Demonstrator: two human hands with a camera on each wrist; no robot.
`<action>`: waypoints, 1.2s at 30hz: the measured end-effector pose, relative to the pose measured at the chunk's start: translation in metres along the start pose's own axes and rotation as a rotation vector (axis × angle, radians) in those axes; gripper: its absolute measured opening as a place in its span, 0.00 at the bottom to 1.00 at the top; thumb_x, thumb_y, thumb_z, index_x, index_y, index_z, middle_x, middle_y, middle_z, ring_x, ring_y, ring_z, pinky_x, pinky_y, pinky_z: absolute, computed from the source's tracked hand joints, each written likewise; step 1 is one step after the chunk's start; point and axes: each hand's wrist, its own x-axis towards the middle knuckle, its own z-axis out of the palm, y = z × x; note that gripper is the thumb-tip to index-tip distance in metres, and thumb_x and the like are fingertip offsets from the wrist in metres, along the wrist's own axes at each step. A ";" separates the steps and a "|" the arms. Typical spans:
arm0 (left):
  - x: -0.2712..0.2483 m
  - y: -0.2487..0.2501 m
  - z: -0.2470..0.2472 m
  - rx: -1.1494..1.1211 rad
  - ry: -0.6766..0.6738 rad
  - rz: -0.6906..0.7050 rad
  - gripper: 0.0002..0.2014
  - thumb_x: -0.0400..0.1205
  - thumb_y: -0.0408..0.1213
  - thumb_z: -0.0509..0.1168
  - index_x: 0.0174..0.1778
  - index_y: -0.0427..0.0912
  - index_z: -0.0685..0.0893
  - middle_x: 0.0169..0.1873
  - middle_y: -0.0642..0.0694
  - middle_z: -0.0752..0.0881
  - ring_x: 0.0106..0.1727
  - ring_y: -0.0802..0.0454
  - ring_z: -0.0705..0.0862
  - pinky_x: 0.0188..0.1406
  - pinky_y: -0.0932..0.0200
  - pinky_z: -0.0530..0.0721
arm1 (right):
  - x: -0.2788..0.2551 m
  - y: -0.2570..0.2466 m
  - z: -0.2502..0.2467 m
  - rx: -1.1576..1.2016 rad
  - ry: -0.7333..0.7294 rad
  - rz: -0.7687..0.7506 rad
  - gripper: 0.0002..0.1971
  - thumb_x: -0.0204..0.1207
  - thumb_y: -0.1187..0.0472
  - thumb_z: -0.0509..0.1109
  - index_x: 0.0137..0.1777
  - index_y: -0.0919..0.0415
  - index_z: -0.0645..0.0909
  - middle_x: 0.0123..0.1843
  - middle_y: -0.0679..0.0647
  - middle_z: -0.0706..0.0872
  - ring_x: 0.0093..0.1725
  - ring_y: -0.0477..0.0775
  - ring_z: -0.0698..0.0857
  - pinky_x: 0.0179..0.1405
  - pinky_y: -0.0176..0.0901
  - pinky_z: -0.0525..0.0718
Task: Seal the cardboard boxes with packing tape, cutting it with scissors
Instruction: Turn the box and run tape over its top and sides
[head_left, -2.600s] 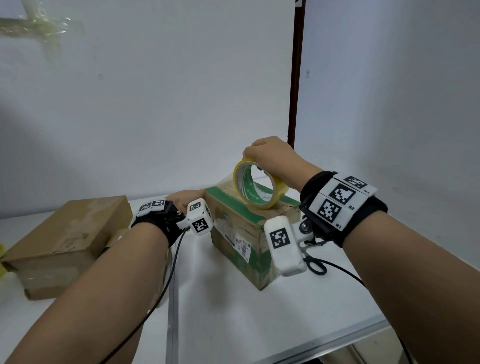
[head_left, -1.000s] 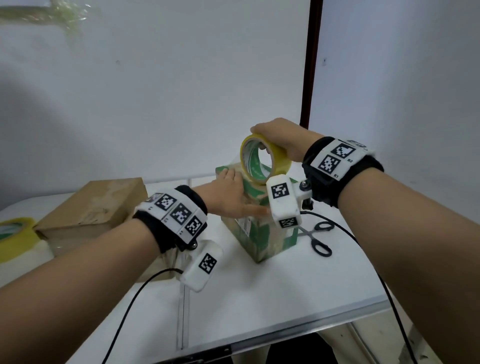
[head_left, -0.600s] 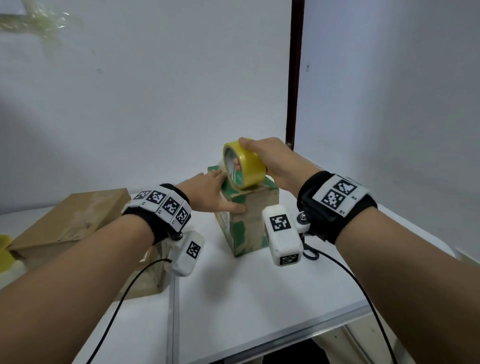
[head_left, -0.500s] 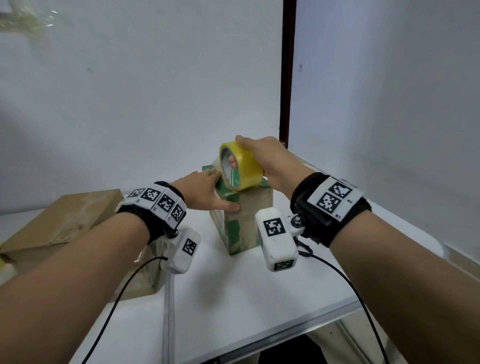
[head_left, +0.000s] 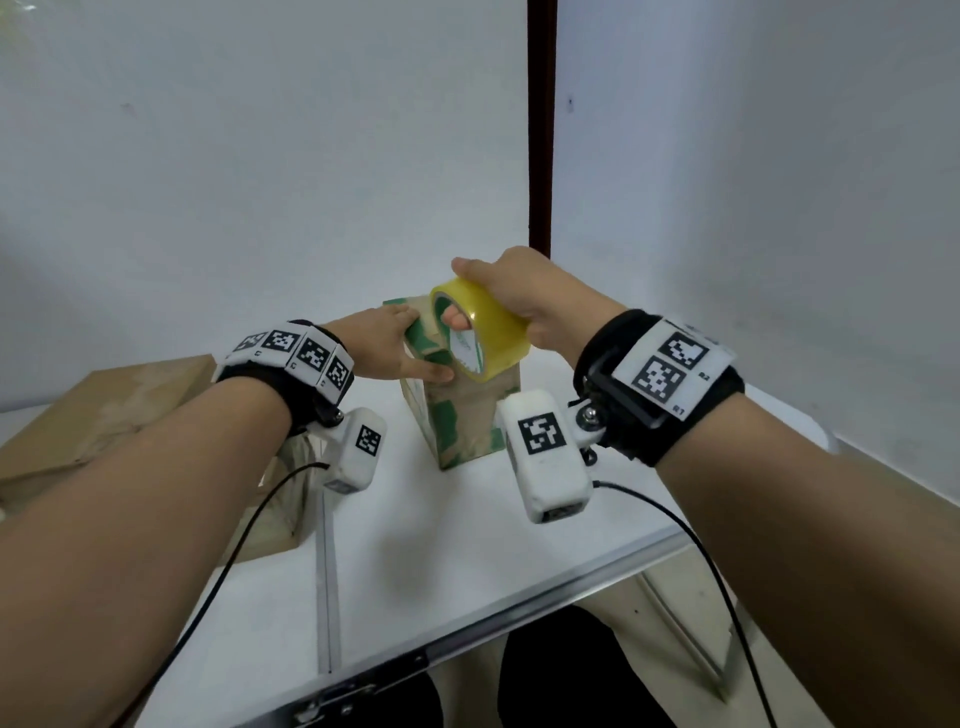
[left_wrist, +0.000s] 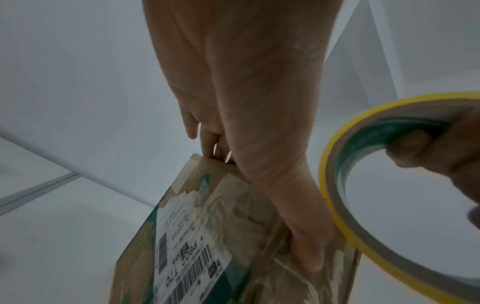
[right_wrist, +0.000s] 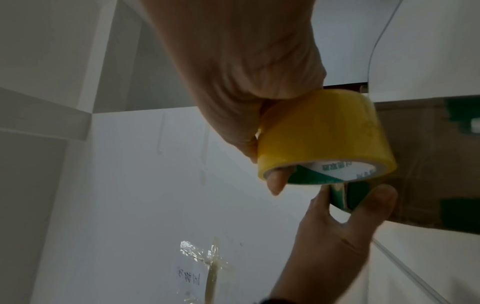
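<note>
A green and brown cardboard box (head_left: 467, 421) stands mid-table with a narrow side toward me. My left hand (head_left: 395, 348) holds its top left corner, fingers on top and thumb on the near side. My right hand (head_left: 519, 296) grips a yellow tape roll (head_left: 488, 332) from above, a finger through the core, at the box's near top edge. The left wrist view shows the box's label side (left_wrist: 207, 236), the thumb pressed on it and the roll (left_wrist: 335, 205) beside it. The right wrist view shows the roll (right_wrist: 322, 131) against the box (right_wrist: 428, 164). Scissors are not visible.
A plain brown box (head_left: 104, 405) lies at the left on the white table (head_left: 467, 545), partly behind my left forearm. White walls and a dark upright post (head_left: 540, 124) stand close behind. Crumpled clear tape (right_wrist: 207, 259) sticks to the wall.
The box has been turned so a narrow side faces me. My left hand moved onto its top corner. My right hand brought the roll down to the near top edge.
</note>
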 end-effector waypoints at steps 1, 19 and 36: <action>0.000 0.001 -0.001 -0.001 0.003 -0.001 0.62 0.50 0.89 0.53 0.73 0.48 0.71 0.69 0.49 0.76 0.66 0.47 0.77 0.68 0.47 0.77 | -0.004 0.004 0.001 -0.017 -0.003 -0.003 0.14 0.86 0.55 0.62 0.49 0.68 0.73 0.18 0.51 0.84 0.17 0.45 0.82 0.22 0.28 0.79; -0.009 0.011 -0.005 -0.075 -0.019 -0.113 0.53 0.60 0.76 0.69 0.74 0.44 0.65 0.61 0.48 0.81 0.58 0.47 0.81 0.62 0.49 0.80 | -0.030 0.075 0.005 0.048 -0.028 0.037 0.19 0.87 0.55 0.58 0.58 0.73 0.81 0.28 0.57 0.88 0.25 0.52 0.86 0.24 0.32 0.81; 0.034 -0.016 -0.001 -0.293 0.069 -0.211 0.31 0.88 0.56 0.33 0.80 0.42 0.62 0.81 0.38 0.64 0.81 0.41 0.62 0.81 0.37 0.56 | -0.002 0.074 -0.007 -0.005 -0.113 0.106 0.14 0.84 0.60 0.61 0.45 0.69 0.82 0.33 0.64 0.88 0.27 0.57 0.85 0.36 0.44 0.87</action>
